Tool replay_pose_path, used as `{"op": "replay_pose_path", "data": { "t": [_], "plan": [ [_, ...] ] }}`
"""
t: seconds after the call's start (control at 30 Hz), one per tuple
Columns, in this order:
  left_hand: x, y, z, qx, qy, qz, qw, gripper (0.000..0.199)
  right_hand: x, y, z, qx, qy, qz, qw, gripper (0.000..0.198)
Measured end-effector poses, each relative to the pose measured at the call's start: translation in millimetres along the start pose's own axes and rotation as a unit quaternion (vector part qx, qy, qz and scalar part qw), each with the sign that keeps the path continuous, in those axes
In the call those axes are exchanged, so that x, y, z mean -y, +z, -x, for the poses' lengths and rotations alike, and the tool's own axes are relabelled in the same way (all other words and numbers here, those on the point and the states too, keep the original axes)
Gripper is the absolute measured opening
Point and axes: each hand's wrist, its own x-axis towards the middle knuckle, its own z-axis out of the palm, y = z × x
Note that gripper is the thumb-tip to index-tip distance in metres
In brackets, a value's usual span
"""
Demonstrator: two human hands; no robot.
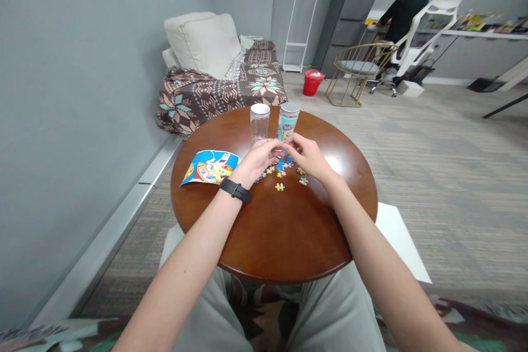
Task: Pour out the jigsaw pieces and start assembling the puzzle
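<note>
Over a small heap of jigsaw puzzle pieces [280, 166], my left hand [262, 160] and my right hand [307, 156] meet at the fingertips. The left fingers curl inward, and those of the right are pinched together. Whatever lies between them is too small and hidden to make out. Closer to me, single puzzle pieces [280, 187] lie apart from the heap. A glossy, slightly curled cartoon picture sheet [210, 167] rests left of my left hand. Behind the hands stand a clear jar [259, 124] with a white top and a printed jar [289, 120] with a silvery lid.
Everything stands on a round brown table [284, 242]. Beyond it are a sofa [256, 85] with a patterned cover, a red bin [312, 83] and a gold-framed chair [357, 69]. A person [408, 8] in black is at a far counter.
</note>
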Motion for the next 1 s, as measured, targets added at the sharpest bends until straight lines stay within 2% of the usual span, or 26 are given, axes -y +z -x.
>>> {"op": "replay_pose_path", "data": {
  "t": [0.2, 0.47, 0.63, 0.83, 1.0],
  "plan": [
    [-0.7, -1.7, 0.0, 0.004, 0.007, 0.011, 1.0, 0.014, -3.8, 1.3, -0.1, -0.011, -0.001, -0.006, 1.0, 0.018],
    [-1.8, -1.7, -2.4, -0.014, 0.043, 0.035, 0.998, 0.024, -1.0, 0.9, -0.9, -0.016, -0.011, -0.019, 1.0, 0.019],
    [-2.1, -1.9, -1.8, -0.022, 0.044, 0.047, 0.998, 0.029, -2.5, 0.7, -0.9, -0.02, -0.011, -0.016, 1.0, 0.02],
    [-2.7, -0.9, -0.8, -0.02, 0.03, 0.037, 0.999, 0.025, -3.5, 0.3, 0.0, -0.002, -0.023, -0.001, 1.0, 0.018],
    [-3.5, -0.1, -0.3, -0.017, 0.03, 0.033, 0.999, 0.024, -1.6, 0.5, 1.6, -0.001, -0.005, -0.003, 1.0, 0.018]
  ]
}}
